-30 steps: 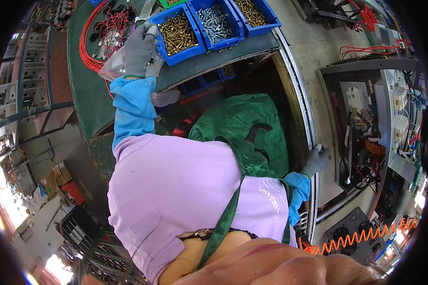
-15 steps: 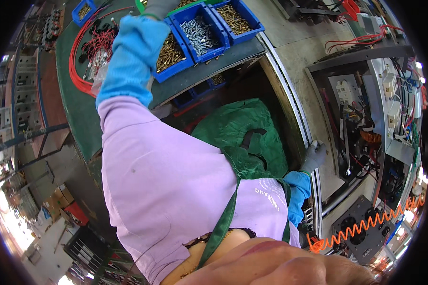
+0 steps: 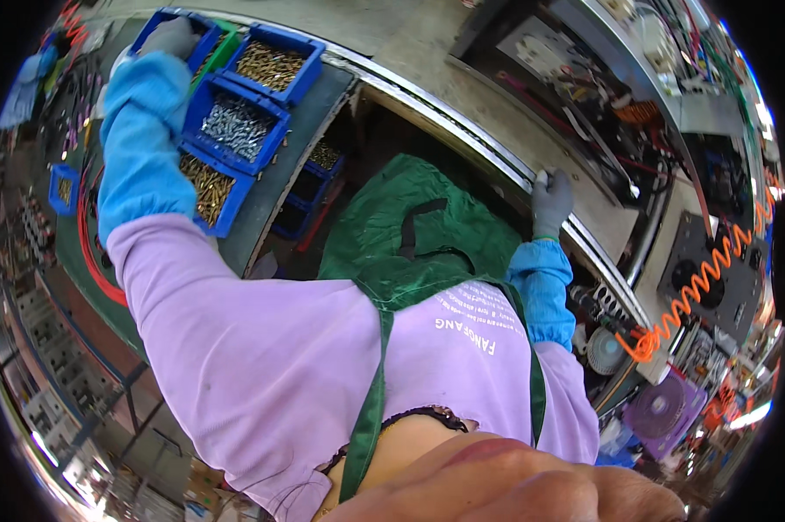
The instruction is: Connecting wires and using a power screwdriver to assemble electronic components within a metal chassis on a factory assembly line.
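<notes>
My left hand (image 3: 168, 38), in a grey glove with a blue sleeve cover, reaches into a blue bin (image 3: 203, 30) at the far upper left. Its fingers are hidden in the bin, so what they touch does not show. Beside that bin stand a green bin (image 3: 225, 45), a blue bin of brass-coloured screws (image 3: 271, 65), one of silver screws (image 3: 236, 128) and another of brass-coloured screws (image 3: 208, 187). My right hand (image 3: 551, 207), gloved in grey, is closed on the edge of a long metal rail (image 3: 462, 126) at the right.
The bins stand on a green worktop (image 3: 301, 143). Red cable (image 3: 92, 252) and a small blue bin (image 3: 63, 189) lie to the left. Beyond the rail is an open metal cabinet (image 3: 575, 104) with wiring. An orange coiled hose (image 3: 688, 296) and a purple fan (image 3: 665, 407) are at the right.
The view has turned, shifting the bins left and down. My left hand now dips into the far blue bin past the green one. My right hand stays on the rail.
</notes>
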Demonstrator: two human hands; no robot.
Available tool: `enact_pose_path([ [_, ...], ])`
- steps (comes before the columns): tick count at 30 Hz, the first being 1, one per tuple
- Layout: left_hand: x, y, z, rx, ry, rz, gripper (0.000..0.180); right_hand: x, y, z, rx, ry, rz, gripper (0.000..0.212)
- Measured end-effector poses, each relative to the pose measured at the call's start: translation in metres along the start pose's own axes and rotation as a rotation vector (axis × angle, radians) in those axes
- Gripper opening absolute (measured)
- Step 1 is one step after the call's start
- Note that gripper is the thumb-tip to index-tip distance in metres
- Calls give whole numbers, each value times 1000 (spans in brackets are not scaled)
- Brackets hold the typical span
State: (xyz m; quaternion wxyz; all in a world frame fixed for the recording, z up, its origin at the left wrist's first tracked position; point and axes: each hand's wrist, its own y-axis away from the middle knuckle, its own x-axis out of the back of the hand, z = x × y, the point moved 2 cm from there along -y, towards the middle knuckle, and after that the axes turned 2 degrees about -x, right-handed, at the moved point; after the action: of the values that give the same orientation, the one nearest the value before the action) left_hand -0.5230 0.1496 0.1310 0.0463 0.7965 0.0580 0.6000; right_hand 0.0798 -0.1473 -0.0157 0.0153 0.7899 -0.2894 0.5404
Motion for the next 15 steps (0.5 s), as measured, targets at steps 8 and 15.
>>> enact_pose_path([
  [8,-25,-5,-33,-65,32,252,27,-1,-1,4,42,30,-31,20],
  [15,-20,19,-58,165,1459,572,21,-2,1,10,26,-42,-45,21],
])
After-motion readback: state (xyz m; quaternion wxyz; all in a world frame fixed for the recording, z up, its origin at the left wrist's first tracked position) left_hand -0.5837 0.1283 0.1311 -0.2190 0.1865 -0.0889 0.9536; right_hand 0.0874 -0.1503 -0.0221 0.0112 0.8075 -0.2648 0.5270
